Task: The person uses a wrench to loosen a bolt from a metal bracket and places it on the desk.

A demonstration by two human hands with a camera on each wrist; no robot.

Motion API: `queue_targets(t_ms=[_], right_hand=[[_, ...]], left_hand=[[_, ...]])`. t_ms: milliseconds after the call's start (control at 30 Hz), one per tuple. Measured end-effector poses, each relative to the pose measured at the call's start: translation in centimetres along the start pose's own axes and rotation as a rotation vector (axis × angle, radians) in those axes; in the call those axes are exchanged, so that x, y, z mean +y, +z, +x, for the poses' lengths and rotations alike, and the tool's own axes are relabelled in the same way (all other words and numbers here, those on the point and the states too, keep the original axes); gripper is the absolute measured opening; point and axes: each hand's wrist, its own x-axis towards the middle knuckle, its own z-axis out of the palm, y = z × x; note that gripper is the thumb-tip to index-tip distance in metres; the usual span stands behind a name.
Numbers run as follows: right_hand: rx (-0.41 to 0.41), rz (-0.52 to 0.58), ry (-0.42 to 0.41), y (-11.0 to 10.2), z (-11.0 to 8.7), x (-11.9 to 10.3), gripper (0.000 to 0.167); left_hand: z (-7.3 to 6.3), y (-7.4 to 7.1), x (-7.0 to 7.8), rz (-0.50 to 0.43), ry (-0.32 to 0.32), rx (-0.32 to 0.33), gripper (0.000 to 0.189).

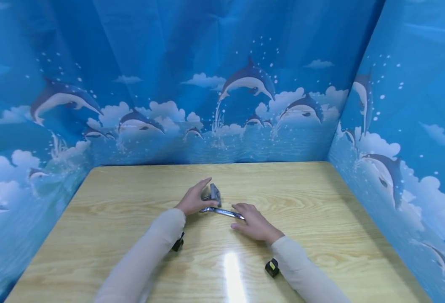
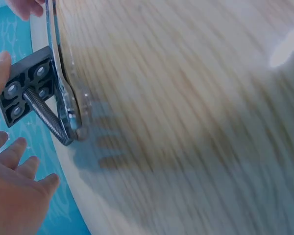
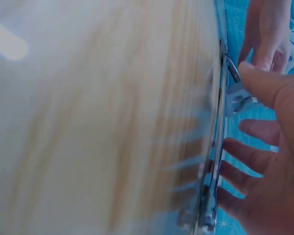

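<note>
A shiny metal wrench [image 1: 225, 212] lies on the table between the two hands. Just behind its left end is a grey square plate [image 1: 215, 195] with a threaded rod [image 2: 44, 113] standing out from its ribbed, holed underside. My left hand [image 1: 193, 201] hovers around the rod side of the plate, fingers spread and thumb near the wrench's left end. At the other end, my right hand [image 1: 254, 223] has its fingers apart beside the wrench. The right wrist view shows those fingertips [image 3: 229, 170] right at the wrench's edge, not wrapped round it.
The wood-grain table [image 1: 131, 189] carries a bright light reflection near its front. Blue dolphin-print sheeting [image 1: 192, 75] stands behind the table and along its sides. Each wrist wears a small black device [image 1: 272, 267].
</note>
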Motion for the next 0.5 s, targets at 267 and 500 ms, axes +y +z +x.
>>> queue_targets(t_ms=[267,500], right_hand=[[0.049,-0.057,-0.006,0.6,1.1,-0.5,0.046],[0.070,-0.058,0.033,0.8,2.1,-0.6,0.028]], left_hand=[[0.8,0.9,0.3,-0.031,-0.030,-0.009,0.091],[1.2,1.1,0.6,-0.019,-0.036,-0.010,0.087]])
